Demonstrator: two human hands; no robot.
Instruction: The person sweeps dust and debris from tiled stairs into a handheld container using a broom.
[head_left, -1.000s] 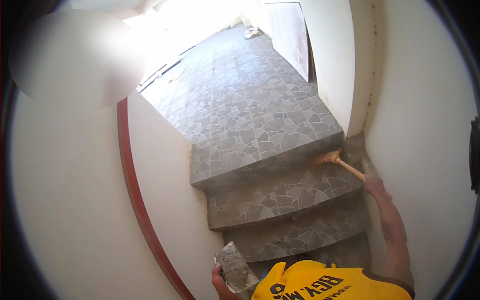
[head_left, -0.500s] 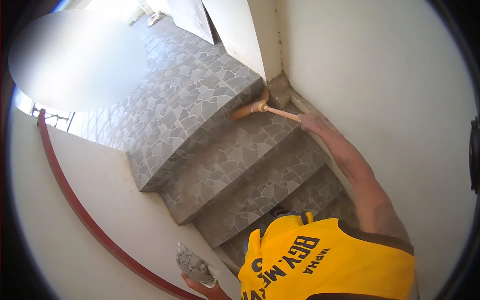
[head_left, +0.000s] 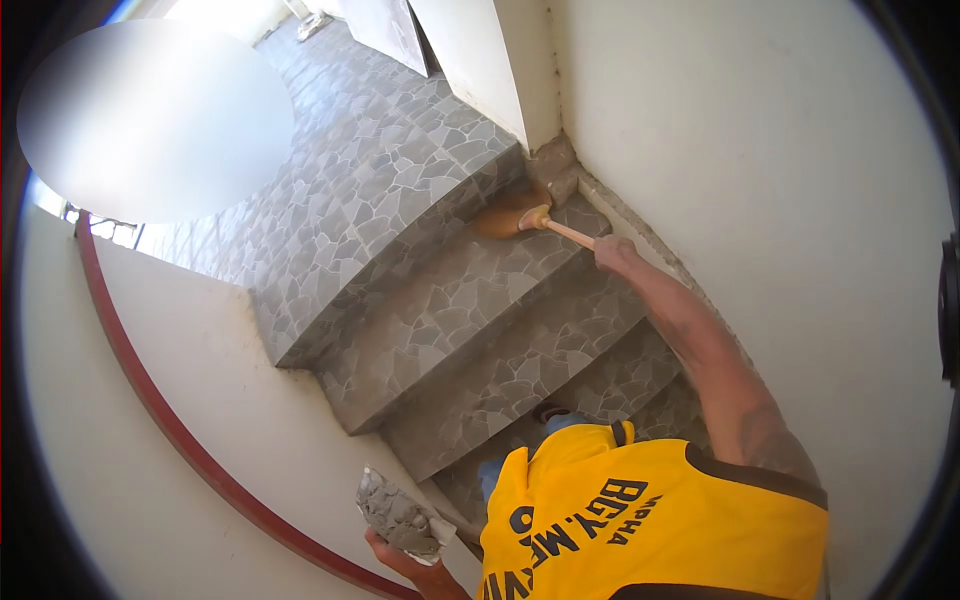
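My right hand (head_left: 615,254) is closed around the pale handle of a soft broom (head_left: 535,217). Its orange-brown bristles, smeared by motion, are fanned out over the upper stair tread, near the riser and the right wall. At the lower left, my left hand (head_left: 415,568) holds a lump of grey mortar-like paste (head_left: 395,515) on a pale, thin sheet or wrapper. Part of that hand lies behind the lump. The stone-patterned steps (head_left: 440,330) look dusty below the broom.
A dark red handrail (head_left: 170,430) curves down the left wall. To the right rises a plain white wall (head_left: 740,180), with a rough, broken patch (head_left: 553,165) at its foot. Above the steps, a tiled landing (head_left: 390,150) stretches back to a leaning panel (head_left: 385,30).
The broom head has swung slightly right and toward me across the tread, its bristles now spread in a blur. My view has tilted a little. My left hand still holds the grey lump.
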